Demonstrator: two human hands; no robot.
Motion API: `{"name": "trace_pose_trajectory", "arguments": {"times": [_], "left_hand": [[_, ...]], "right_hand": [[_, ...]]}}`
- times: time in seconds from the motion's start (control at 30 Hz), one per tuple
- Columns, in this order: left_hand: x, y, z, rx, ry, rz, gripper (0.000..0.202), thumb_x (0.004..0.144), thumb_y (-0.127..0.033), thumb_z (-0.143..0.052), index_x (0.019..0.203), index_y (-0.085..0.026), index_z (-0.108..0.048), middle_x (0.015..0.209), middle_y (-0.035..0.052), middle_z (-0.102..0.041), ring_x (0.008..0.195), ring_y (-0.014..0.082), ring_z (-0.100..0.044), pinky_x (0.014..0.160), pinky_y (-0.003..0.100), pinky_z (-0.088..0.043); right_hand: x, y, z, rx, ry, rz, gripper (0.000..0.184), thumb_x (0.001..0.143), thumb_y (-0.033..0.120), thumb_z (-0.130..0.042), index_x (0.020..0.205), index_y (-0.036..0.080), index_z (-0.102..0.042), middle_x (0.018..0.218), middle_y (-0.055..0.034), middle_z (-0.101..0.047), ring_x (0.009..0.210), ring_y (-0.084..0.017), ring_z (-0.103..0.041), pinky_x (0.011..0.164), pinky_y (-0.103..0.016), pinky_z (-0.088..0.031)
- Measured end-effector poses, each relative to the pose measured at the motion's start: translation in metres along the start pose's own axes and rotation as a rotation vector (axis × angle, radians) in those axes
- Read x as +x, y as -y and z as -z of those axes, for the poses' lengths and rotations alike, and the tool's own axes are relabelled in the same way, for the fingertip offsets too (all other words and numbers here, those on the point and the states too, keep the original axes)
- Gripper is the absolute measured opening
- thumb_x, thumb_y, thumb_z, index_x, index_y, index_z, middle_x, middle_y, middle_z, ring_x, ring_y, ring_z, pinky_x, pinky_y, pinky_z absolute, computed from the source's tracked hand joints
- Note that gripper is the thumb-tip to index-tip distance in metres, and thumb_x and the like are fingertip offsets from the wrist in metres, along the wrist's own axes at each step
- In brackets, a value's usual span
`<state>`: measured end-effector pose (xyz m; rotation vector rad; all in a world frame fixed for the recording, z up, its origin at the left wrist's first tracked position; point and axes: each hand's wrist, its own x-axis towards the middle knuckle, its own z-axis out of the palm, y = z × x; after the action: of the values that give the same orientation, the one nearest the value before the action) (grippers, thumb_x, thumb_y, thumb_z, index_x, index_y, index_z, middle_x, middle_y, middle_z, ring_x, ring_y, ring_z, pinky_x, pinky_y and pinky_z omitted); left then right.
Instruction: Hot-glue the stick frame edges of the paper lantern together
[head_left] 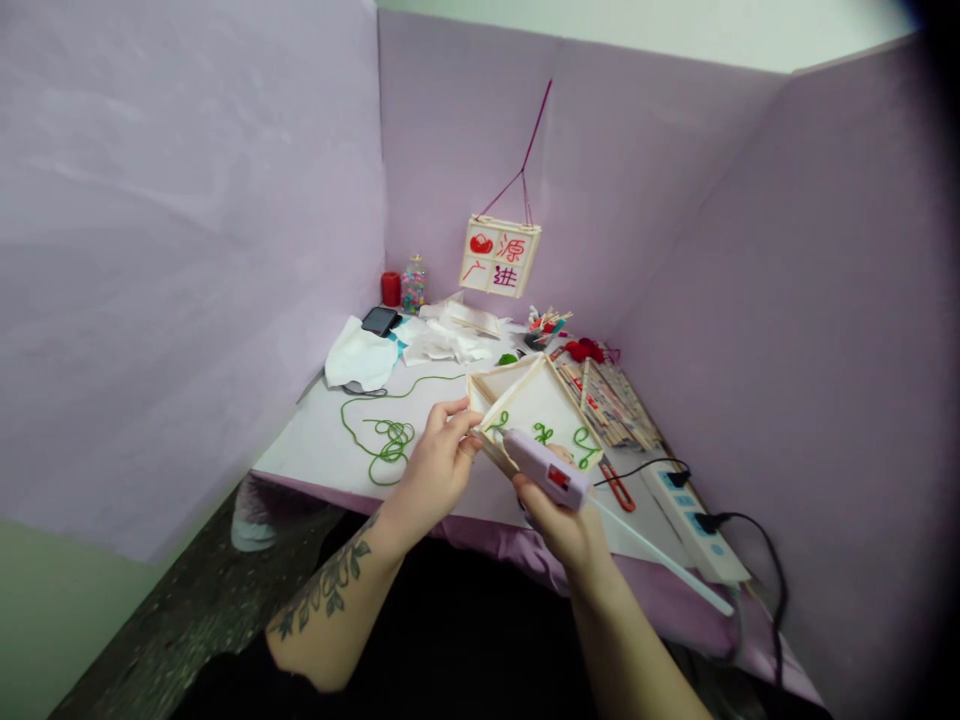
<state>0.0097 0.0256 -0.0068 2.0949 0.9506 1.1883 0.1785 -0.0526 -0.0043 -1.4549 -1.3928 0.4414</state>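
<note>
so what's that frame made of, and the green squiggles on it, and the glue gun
The frame: pale matte flat sticks, likely craft wood, around a white panel that could be paper or foam. The green squiggles: thin looping cord, probably yarn, like the loose strand on the table. The glue gun: smooth pale-lilac plastic with a slight sheen and a red switch.

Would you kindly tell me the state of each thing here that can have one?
Square wooden-stick frame with white backing, tilted up, green yarn curls on it.
Lilac plastic glue gun, nozzle at the frame's near edge.
Left hand, pinching the frame's corner.
Right hand, closed round the glue gun.
Loose green yarn, tangled on the white table.
White power strip, two black plugs in.
</note>
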Motion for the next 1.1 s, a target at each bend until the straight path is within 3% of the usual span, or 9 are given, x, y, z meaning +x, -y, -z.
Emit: {"name": "trace_pose_trajectory", "arguments": {"times": [0.27,0.53,0.87,1.1], "left_hand": [[0.001,-0.001,-0.001,-0.009,0.01,0.012,0.022,0.095,-0.022,-0.049,0.114,-0.02,-0.06,0.126,0.0124,-0.052,0.115,0.0227,-0.059,0.097,0.039,-0.052],[0.001,0.004,-0.002,-0.022,-0.006,0.015,0.022,0.096,-0.022,-0.049,0.114,-0.021,-0.061,0.121,0.0117,-0.053,0.12,0.0234,-0.056,0.1,0.039,-0.051],[0.001,0.003,-0.002,-0.03,-0.001,0.035,0.022,0.095,-0.021,-0.049,0.113,-0.02,-0.061,0.122,0.0123,-0.052,0.122,0.024,-0.056,0.097,0.037,-0.053],[0.002,0.006,-0.003,-0.038,-0.004,0.032,0.022,0.095,-0.021,-0.048,0.114,-0.019,-0.06,0.12,0.0123,-0.052,0.124,0.0252,-0.054,0.099,0.039,-0.051]], "right_hand": [[0.001,0.0,0.002,-0.015,-0.017,0.032,0.013,0.076,0.034,-0.063,0.072,0.023,-0.057,0.068,-0.0002,-0.053,0.069,-0.02,-0.052,0.066,-0.034,-0.044],[-0.002,-0.009,0.001,0.04,0.034,-0.056,0.016,0.076,0.036,-0.065,0.076,0.024,-0.055,0.07,-0.0003,-0.055,0.073,-0.021,-0.053,0.064,-0.033,-0.042],[0.004,-0.001,-0.001,-0.016,0.007,-0.012,0.016,0.076,0.038,-0.062,0.074,0.023,-0.055,0.071,-0.0002,-0.052,0.07,-0.02,-0.052,0.068,-0.036,-0.044],[0.003,-0.009,-0.003,-0.032,0.025,-0.019,0.015,0.078,0.038,-0.06,0.077,0.024,-0.056,0.072,0.0009,-0.054,0.07,-0.02,-0.053,0.066,-0.034,-0.043]]}}
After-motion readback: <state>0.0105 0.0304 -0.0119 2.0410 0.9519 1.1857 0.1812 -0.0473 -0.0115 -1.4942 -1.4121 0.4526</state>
